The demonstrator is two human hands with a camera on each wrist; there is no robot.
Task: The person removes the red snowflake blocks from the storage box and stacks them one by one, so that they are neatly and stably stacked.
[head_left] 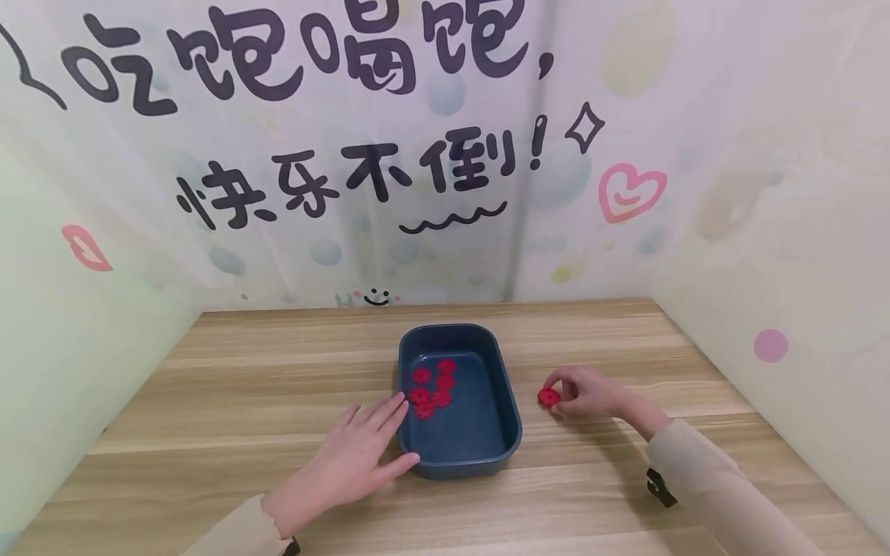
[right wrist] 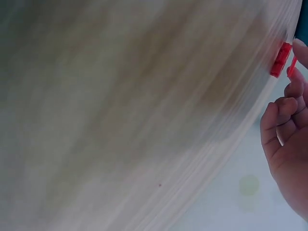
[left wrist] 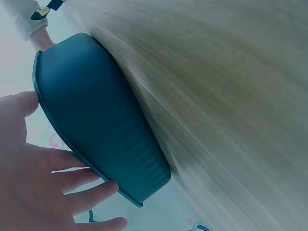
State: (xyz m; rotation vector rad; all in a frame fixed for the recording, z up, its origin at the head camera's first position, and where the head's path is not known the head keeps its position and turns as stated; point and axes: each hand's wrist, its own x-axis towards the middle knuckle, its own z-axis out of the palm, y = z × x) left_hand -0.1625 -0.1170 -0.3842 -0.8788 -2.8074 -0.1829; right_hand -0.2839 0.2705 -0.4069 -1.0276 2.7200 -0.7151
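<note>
A deep blue rectangular bin [head_left: 480, 417] stands on the table, with several small red flower-shaped discs [head_left: 445, 381] on its floor, toward the left side. Fingers spread and nearly straight, my left hand [head_left: 348, 463] rests against the bin's left rim; the left wrist view shows its fingertips along the edge of the bin [left wrist: 96, 106]. To the right of the bin, my right hand [head_left: 591, 392] pinches a red flower-shaped disc [right wrist: 292, 65] between thumb and index finger. Another red disc [right wrist: 280, 60] lies on the table right beside it, overlapped with it in the head view.
The wood-grain table [head_left: 278, 371] ends at a white printed curtain [head_left: 445, 262] with black lettering. Pale side walls [head_left: 786, 270] stand to the left and right. Both forearms wear light sleeves [head_left: 716, 479] with dark wrist straps.
</note>
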